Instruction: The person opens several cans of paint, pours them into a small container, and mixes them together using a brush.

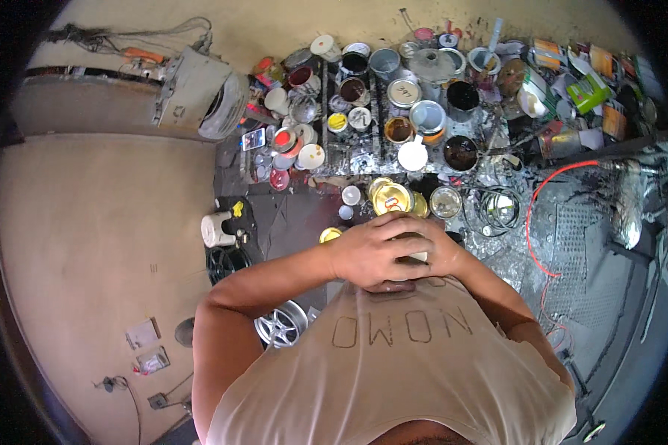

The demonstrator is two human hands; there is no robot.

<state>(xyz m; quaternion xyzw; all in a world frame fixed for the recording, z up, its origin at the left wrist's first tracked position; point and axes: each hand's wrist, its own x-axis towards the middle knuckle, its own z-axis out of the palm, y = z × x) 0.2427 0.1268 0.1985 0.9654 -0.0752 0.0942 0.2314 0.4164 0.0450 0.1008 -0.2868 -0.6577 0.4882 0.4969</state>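
Note:
My left hand point(375, 252) and my right hand point(441, 245) are held together at the front of my pale T-shirt point(386, 363), fingers overlapped and curled round a pale object point(417, 257) that is mostly hidden, so I cannot make it out. Just above them lie several gold lids or cans point(392, 197), with a clear-topped tin point(445, 201) to their right and a small white cup point(351, 196) to their left. Another gold lid point(330, 233) shows left of my left hand.
Paint-smeared tables point(364, 162) hold many tins and pots, with a phone point(253, 139) at the left. An orange hose point(531, 215) curves down at the right. A white bucket point(217, 228) and a silver wheel rim point(280, 324) are on my left. A grey machine point(185, 89) stands upper left.

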